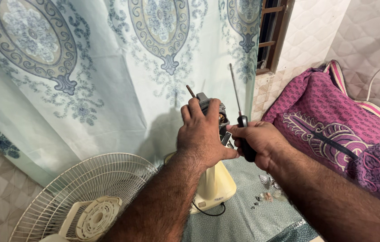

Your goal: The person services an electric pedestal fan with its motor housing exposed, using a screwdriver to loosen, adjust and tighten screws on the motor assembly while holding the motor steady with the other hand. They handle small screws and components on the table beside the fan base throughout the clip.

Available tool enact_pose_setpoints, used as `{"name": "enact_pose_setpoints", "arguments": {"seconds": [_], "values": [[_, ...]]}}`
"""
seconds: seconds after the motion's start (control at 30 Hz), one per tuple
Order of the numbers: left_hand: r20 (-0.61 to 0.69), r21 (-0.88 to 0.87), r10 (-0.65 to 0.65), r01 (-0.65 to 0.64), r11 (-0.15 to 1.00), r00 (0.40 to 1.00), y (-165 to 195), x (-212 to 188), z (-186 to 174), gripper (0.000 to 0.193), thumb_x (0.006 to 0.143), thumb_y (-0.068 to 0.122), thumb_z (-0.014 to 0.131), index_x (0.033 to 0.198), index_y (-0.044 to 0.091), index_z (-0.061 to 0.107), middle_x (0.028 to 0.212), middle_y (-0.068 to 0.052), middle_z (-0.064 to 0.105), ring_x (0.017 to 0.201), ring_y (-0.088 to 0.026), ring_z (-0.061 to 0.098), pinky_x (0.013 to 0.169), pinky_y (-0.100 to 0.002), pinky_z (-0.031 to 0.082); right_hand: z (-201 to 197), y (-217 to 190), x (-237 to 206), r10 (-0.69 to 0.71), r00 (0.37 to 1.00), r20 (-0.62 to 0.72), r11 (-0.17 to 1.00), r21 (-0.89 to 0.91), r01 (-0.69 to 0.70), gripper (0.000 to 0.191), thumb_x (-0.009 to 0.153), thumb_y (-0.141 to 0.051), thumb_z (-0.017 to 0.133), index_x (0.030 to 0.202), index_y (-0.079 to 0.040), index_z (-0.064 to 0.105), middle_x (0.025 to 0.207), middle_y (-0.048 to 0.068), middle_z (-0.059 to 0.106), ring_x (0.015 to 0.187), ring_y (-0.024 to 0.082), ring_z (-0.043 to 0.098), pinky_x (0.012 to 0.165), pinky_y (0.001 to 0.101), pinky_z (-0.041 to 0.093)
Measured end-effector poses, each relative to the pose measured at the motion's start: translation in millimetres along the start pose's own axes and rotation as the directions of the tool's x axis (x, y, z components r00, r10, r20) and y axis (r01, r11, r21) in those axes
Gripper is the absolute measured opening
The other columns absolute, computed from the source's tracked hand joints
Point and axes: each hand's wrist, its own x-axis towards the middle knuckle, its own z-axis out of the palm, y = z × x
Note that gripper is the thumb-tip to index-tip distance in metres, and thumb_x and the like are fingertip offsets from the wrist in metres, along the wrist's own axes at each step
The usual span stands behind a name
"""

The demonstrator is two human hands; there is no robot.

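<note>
- The two bare forearms are nearest the camera. They reach up and away to the hands.
- The left hand point(203, 132) is wrapped tight around the fan motor point(214, 114), fingers over its top.
- The right hand point(257, 141) is closed around the black handle of a screwdriver point(243, 127). Its thin metal rod points up, just right of the motor.
- The fan motor is bare. It looks like grey metal with coppery bits inside, and a thin shaft point(191, 91) sticks out above the left fingers.
- The motor sits on top of a smooth cream plastic stand point(214, 181), right under the left hand.
- The round wire fan guard point(86, 192) is already off. It leans low down, left of the left arm, with a cream plastic cover point(93, 217) lying on it.
- Small shiny screws and bits point(266, 195) lie on a patterned blue cloth point(243, 215), below the right hand.
- So I think the fan is mostly taken apart, and only the motor is left on the stand.
- A soft purple quilt point(342, 139) is on the right. A pale curtain point(86, 67) with swirly shapes hangs behind the hands.
</note>
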Motion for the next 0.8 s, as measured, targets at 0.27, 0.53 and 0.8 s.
{"name": "enact_pose_setpoints", "arguments": {"seconds": [0.27, 0.53, 0.8], "values": [[-0.038, -0.034, 0.008, -0.01, 0.999, 0.999, -1.1, -2.4, 1.3, 0.121, 0.051, 0.041, 0.102, 0.144, 0.02, 0.027, 0.144, -0.019, 0.023, 0.141, -0.037, 0.027, 0.102, -0.05, 0.052, -4.9, 7.0, -1.2, 0.041, 0.995, 0.093, 0.989, 0.137, -0.054, 0.007, 0.09, -0.011, 0.073, 0.091, -0.006, 0.069, 0.081, 0.002, 0.064, 0.066, 0.013, 0.057, 0.057, 0.0317, 0.05], [-0.021, -0.094, -0.007, 0.005, 0.996, 1.0, -5.5, -7.4, 1.8, 0.126, 0.051, 0.036, 0.102, 0.15, 0.024, 0.025, 0.153, -0.015, 0.017, 0.147, -0.035, 0.02, 0.106, -0.051, 0.049, -24.1, 10.5, -13.7, 0.062, 0.951, 0.304, 0.89, 0.415, -0.191, 0.017, 0.091, -0.011, 0.067, 0.108, -0.006, 0.064, 0.092, 0.003, 0.07, 0.067, 0.01, 0.058, 0.056, 0.0248, 0.048], [0.005, -0.151, -0.044, 0.044, 0.988, 0.999, -7.2, -11.3, 1.7, 0.139, 0.053, 0.039, 0.102, 0.161, 0.029, 0.016, 0.162, -0.014, 0.004, 0.152, -0.032, 0.013, 0.112, -0.05, 0.044, -37.8, 6.0, -51.6, -0.038, 0.942, 0.333, 0.847, 0.511, -0.146, 0.019, 0.091, -0.011, 0.066, 0.109, -0.005, 0.062, 0.097, 0.006, 0.072, 0.067, 0.01, 0.059, 0.059, 0.0254, 0.05]]}}
